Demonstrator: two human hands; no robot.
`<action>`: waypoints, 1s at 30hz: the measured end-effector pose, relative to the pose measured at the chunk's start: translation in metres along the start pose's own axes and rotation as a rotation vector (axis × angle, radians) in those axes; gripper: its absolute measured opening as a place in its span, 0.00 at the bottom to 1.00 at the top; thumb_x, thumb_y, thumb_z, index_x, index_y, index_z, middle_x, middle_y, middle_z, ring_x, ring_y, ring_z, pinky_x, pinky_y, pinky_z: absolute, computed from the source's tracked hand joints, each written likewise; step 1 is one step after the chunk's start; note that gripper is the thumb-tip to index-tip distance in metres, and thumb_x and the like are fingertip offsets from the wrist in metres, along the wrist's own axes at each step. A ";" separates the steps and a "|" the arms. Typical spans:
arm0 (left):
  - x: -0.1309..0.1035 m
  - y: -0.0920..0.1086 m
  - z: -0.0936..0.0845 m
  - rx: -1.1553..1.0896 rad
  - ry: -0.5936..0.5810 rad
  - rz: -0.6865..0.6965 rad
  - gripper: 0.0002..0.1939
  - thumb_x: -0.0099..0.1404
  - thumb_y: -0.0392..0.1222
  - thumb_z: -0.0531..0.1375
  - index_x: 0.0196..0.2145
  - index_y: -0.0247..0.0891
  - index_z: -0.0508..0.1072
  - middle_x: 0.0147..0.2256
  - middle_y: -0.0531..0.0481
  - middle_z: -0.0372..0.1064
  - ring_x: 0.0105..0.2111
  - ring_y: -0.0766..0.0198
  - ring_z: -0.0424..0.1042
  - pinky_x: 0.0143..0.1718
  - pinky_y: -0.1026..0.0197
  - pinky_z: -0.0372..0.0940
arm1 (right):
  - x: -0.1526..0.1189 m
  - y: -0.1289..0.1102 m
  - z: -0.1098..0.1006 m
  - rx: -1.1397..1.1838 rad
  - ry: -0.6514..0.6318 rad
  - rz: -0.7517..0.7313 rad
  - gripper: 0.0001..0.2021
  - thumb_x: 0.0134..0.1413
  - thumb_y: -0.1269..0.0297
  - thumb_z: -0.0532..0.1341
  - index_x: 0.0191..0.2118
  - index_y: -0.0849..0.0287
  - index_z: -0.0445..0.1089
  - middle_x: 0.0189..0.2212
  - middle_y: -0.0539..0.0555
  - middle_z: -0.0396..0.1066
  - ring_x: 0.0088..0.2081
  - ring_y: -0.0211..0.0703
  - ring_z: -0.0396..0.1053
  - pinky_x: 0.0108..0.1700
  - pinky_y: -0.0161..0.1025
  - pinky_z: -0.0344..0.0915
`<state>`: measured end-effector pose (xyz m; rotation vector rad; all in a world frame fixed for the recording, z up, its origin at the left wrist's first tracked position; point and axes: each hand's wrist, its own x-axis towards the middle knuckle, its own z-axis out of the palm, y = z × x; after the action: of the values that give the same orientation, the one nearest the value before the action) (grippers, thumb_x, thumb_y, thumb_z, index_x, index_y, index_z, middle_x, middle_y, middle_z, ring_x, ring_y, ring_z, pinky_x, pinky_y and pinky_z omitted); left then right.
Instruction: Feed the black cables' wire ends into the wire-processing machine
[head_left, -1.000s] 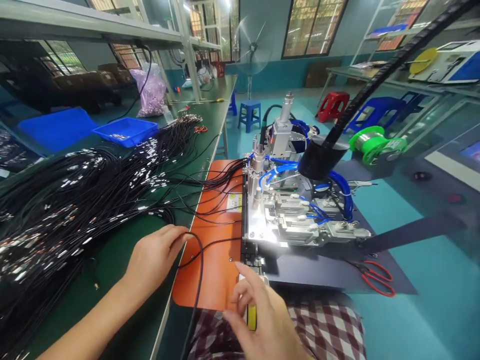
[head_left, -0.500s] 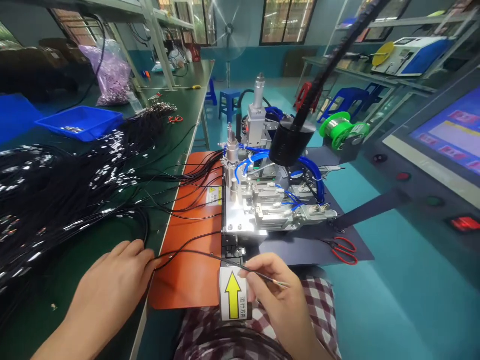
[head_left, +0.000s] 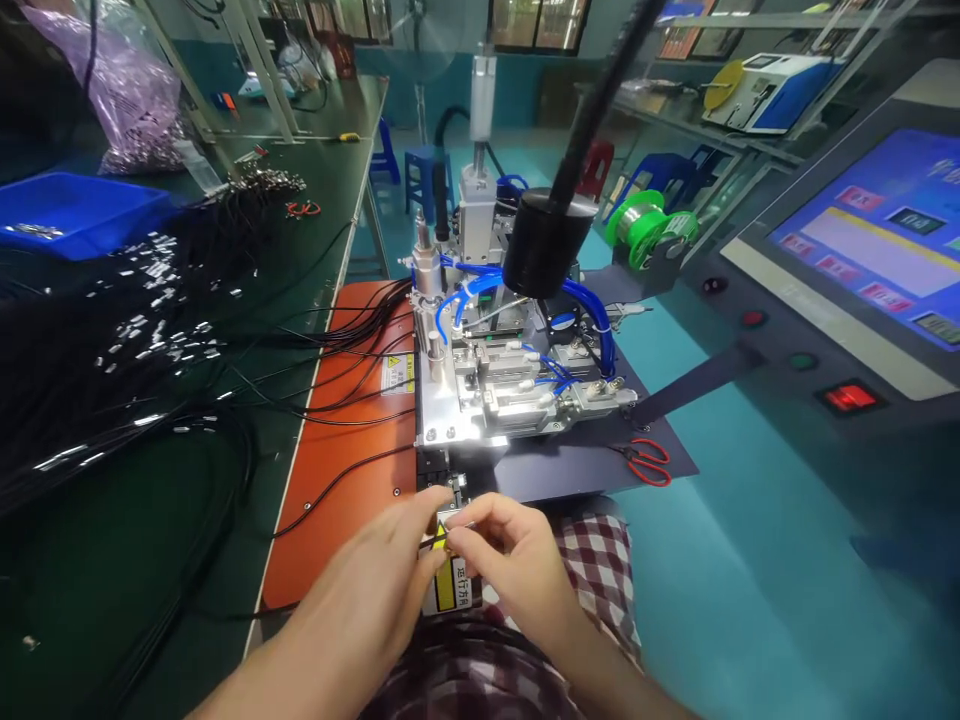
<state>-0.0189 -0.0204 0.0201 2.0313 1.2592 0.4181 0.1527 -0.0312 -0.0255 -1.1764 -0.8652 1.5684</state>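
My left hand [head_left: 375, 570] is closed on a thin black cable [head_left: 429, 543], low in the middle of the view. Right beside it, my right hand [head_left: 517, 555] pinches the end of the same cable between thumb and fingers. The very tip is hidden by the fingertips. Both hands are over the white label with a yellow arrow [head_left: 447, 582], at the near end of the silver machine [head_left: 517, 400]. Other black cables [head_left: 352, 465] run across the orange plate [head_left: 345, 510] into the machine's left side.
A heap of black cables [head_left: 97, 350] and a blue tray [head_left: 82, 210] lie on the green table at left. Red-handled scissors [head_left: 649, 462] rest right of the machine. A black lamp head [head_left: 547, 240] hangs above, near a green solder spool [head_left: 641, 230]. A control screen [head_left: 885, 235] stands right.
My left hand has moved right, from the table's edge to beside my right hand, both now at the cable end. The view has shifted, so the machine appears further left and higher.
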 end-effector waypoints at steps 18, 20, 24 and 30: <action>0.027 0.006 0.000 -0.963 -0.260 -0.272 0.12 0.68 0.46 0.52 0.48 0.40 0.61 0.24 0.57 0.61 0.19 0.74 0.49 0.19 0.69 0.43 | 0.011 -0.004 -0.008 0.307 -0.164 0.096 0.13 0.46 0.56 0.69 0.30 0.60 0.69 0.21 0.46 0.65 0.19 0.31 0.54 0.24 0.30 0.51; 0.028 0.006 0.000 -0.953 -0.246 -0.284 0.13 0.68 0.46 0.53 0.48 0.40 0.62 0.23 0.57 0.60 0.19 0.74 0.49 0.18 0.69 0.43 | 0.010 -0.002 -0.006 0.280 -0.158 0.084 0.12 0.47 0.57 0.69 0.29 0.60 0.69 0.20 0.45 0.63 0.19 0.31 0.53 0.23 0.30 0.51; 0.028 0.006 0.004 -0.903 -0.174 -0.293 0.13 0.66 0.46 0.55 0.46 0.39 0.66 0.24 0.56 0.61 0.20 0.73 0.51 0.19 0.69 0.45 | 0.005 0.003 -0.002 0.163 -0.129 -0.010 0.09 0.51 0.60 0.66 0.28 0.60 0.69 0.22 0.47 0.66 0.21 0.32 0.56 0.23 0.30 0.54; 0.028 0.008 0.007 -0.901 -0.125 -0.342 0.11 0.64 0.47 0.58 0.40 0.38 0.70 0.21 0.58 0.57 0.20 0.73 0.52 0.19 0.70 0.46 | 0.000 0.006 -0.001 0.015 -0.068 -0.053 0.07 0.53 0.64 0.63 0.28 0.59 0.68 0.22 0.47 0.62 0.24 0.35 0.57 0.26 0.32 0.57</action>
<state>0.0032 -0.0010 0.0184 1.0485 1.0407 0.5529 0.1524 -0.0326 -0.0313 -1.0869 -0.9203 1.5764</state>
